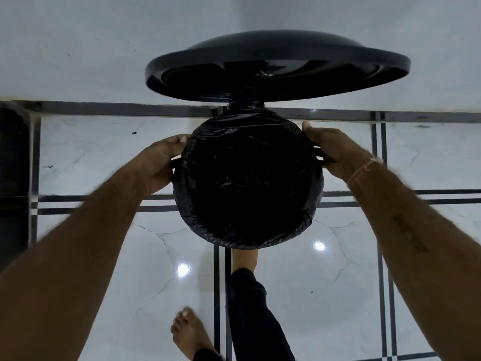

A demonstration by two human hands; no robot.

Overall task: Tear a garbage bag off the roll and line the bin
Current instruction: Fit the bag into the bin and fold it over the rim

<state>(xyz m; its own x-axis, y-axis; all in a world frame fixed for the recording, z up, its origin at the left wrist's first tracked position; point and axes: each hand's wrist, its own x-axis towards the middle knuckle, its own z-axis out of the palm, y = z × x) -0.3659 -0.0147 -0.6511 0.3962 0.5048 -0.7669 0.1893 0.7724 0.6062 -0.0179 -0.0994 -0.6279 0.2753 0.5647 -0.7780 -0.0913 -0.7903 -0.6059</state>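
View from above, looking down on a round bin standing on a white tiled floor marked with dark lines. The bin sits close to a white wall. Its black lid stands open at the far side, tilted up on its hinge so the underside faces the camera.

A black garbage bag already lies inside the bin. Its crinkled plastic fills the opening, and its edge is folded out over the rim all the way round.

2 bare arms reach in from the bottom corners. The left hand is at the left side of the rim, with the thumb on top and the fingers curled under the folded bag edge, gripping it. The right hand is at the right side of the rim in the same way: the thumb lies along the top and the fingers are curled down round the bag edge. A thin pink thread is tied round the right wrist.

Below the bin, 1 bare foot rests flat on the floor. The other leg, in a dark trouser leg, stretches forward so that its foot goes under the bin's near edge and is mostly hidden. A dark shape at the left edge is too dim to identify.
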